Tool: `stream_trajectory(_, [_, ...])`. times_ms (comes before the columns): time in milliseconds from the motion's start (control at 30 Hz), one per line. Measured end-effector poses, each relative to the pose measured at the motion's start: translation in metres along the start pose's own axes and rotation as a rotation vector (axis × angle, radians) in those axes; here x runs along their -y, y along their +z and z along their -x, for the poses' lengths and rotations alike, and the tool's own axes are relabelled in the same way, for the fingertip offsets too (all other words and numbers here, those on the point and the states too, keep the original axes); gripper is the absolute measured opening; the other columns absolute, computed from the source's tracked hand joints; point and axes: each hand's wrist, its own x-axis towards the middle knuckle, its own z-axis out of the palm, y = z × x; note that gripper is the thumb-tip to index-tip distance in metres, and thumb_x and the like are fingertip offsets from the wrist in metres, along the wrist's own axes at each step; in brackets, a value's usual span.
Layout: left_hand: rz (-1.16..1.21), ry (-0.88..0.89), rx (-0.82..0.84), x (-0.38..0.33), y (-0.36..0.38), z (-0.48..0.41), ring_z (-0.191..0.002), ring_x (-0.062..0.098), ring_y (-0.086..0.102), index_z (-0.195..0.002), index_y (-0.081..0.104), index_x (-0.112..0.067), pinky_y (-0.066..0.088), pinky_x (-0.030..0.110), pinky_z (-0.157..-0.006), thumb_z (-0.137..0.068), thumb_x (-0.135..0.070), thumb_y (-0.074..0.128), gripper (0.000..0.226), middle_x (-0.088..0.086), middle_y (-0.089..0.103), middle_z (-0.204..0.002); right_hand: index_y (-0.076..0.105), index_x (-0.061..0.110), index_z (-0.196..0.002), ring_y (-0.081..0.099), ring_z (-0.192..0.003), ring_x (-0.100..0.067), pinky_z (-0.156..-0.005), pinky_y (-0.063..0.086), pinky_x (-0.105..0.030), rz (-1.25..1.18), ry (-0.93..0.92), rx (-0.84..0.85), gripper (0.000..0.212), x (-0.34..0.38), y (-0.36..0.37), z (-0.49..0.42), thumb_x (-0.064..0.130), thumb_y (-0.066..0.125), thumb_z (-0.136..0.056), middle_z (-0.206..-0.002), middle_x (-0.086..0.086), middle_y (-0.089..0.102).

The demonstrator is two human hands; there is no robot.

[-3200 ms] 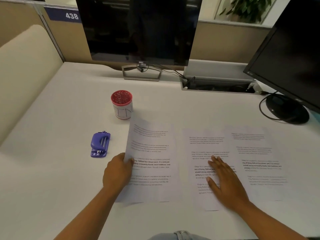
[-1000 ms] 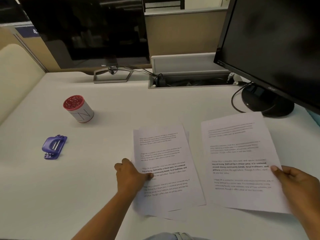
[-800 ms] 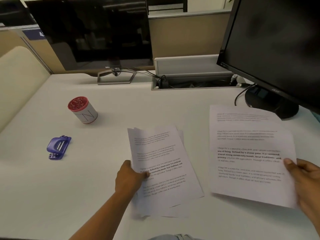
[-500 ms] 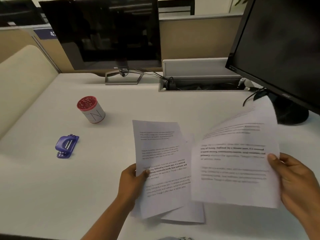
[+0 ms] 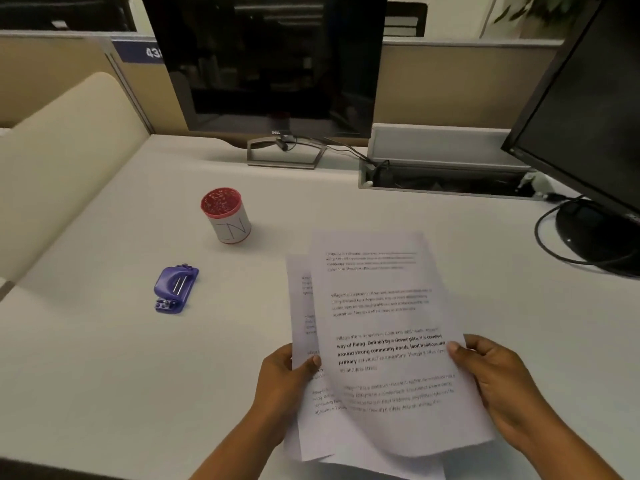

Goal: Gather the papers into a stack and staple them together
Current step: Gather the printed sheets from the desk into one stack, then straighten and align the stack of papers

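Several printed white papers (image 5: 381,327) overlap in a loose, uneven stack held above the white desk (image 5: 104,358) near its front edge. My left hand (image 5: 287,379) grips the stack's left edge, thumb on top. On the right edge of the top sheet, my right hand (image 5: 498,379) pinches with its thumb on the text. The top sheet sits shifted right and a little higher than the sheets under it. A small purple stapler (image 5: 175,288) lies flat on the desk to the left of the papers, apart from both hands.
A white cup with a red top (image 5: 225,215) stands behind the stapler. A dark monitor (image 5: 270,64) is at the back, a second monitor (image 5: 588,109) with its round base and cable at the right. An open cable tray (image 5: 446,174) runs along the back.
My right hand has carried the separate sheet left and laid it over the sheets in my left hand. The stack is off the desk and held by both hands.
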Motion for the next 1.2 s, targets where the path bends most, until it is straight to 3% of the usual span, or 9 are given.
stream_trajectory(100, [0.062,-0.022,0.087,-0.006,-0.013,0.000,-0.082,0.031,0.076,-0.102,0.075,-0.013,0.061,0.038,-0.064,-0.081,-0.022,0.078,0.023,0.009,0.079,-0.096,0.073,0.012,-0.084,0.075,-0.078,-0.034,-0.078,0.058,-0.048,0.156,-0.017,-0.099,0.009,-0.009,0.017,0.001,0.016,0.068,-0.089,-0.090,-0.015,0.078])
stream_trajectory(267, [0.164,-0.035,0.271,-0.023,-0.029,-0.001,-0.095,0.035,0.073,-0.106,0.073,-0.016,0.060,0.041,-0.072,-0.085,-0.023,0.076,0.022,0.013,0.076,-0.108,0.071,0.018,-0.081,0.073,-0.079,-0.033,-0.077,0.056,-0.048,0.173,-0.095,-0.196,0.006,-0.005,0.043,0.002,0.020,0.070,-0.087,-0.089,-0.013,0.078])
stream_trajectory(433, [0.122,0.018,0.398,-0.043,-0.035,-0.004,-0.100,0.033,0.072,-0.115,0.070,-0.020,0.059,0.041,-0.076,-0.087,-0.027,0.072,0.029,0.011,0.075,-0.112,0.066,0.015,-0.117,0.072,-0.101,-0.032,-0.077,0.060,-0.044,-0.057,0.038,0.047,0.039,0.009,0.054,0.005,0.026,0.070,-0.080,-0.112,-0.009,0.075])
stream_trajectory(567, [0.118,0.021,0.472,-0.055,-0.037,-0.011,-0.105,0.030,0.071,-0.118,0.069,-0.025,0.059,0.038,-0.079,-0.090,-0.047,0.064,0.036,0.009,0.074,-0.117,0.069,0.022,-0.117,0.071,-0.103,-0.032,-0.073,0.061,-0.038,-0.011,0.009,0.133,0.035,0.016,0.064,0.008,0.019,0.069,-0.082,-0.117,-0.009,0.074])
stream_trajectory(700, [0.309,-0.121,0.464,-0.068,-0.043,-0.021,-0.113,0.036,0.066,-0.124,0.066,-0.026,0.057,0.049,-0.087,-0.088,-0.062,0.055,0.053,0.011,0.070,-0.125,0.067,0.030,-0.115,0.073,-0.099,-0.031,-0.071,0.061,-0.037,0.066,-0.047,0.158,0.041,0.023,0.066,0.010,0.013,0.072,-0.078,-0.115,-0.005,0.075])
stream_trajectory(767, [0.275,-0.017,0.472,-0.073,-0.043,-0.025,-0.112,0.038,0.066,-0.125,0.064,-0.023,0.056,0.051,-0.087,-0.089,-0.047,0.064,0.043,0.013,0.068,-0.126,0.066,0.035,-0.114,0.072,-0.100,-0.028,-0.073,0.061,-0.036,0.113,-0.082,0.165,0.044,0.025,0.067,0.011,0.013,0.073,-0.077,-0.115,-0.002,0.074])
stream_trajectory(900, [0.158,0.131,0.476,-0.090,-0.040,-0.024,-0.104,0.033,0.071,-0.113,0.071,-0.019,0.060,0.039,-0.080,-0.088,-0.018,0.072,0.025,0.010,0.073,-0.117,0.067,0.039,-0.111,0.073,-0.099,-0.022,-0.077,0.060,-0.038,0.150,-0.230,0.100,0.041,0.037,0.075,0.011,0.029,0.075,-0.072,-0.114,0.004,0.075])
stream_trajectory(1067, [0.065,0.478,0.243,-0.109,-0.022,-0.014,-0.088,0.022,0.076,-0.097,0.076,-0.030,0.062,0.033,-0.069,-0.083,-0.021,0.075,0.017,-0.005,0.078,-0.100,0.063,0.037,-0.117,0.071,-0.101,-0.010,-0.081,0.059,-0.028,0.153,-0.423,0.037,0.034,0.057,0.090,0.010,0.025,0.061,-0.085,-0.113,0.011,0.074])
stream_trajectory(1200, [-0.018,0.781,0.131,-0.116,-0.006,-0.004,-0.086,0.009,0.072,-0.095,0.070,-0.045,0.059,0.020,-0.064,-0.084,-0.023,0.074,0.025,-0.020,0.074,-0.092,0.068,0.037,-0.107,0.070,-0.096,-0.006,-0.070,0.057,-0.017,0.163,-0.577,0.005,0.024,0.073,0.103,0.017,0.027,0.058,-0.087,-0.104,0.016,0.075])
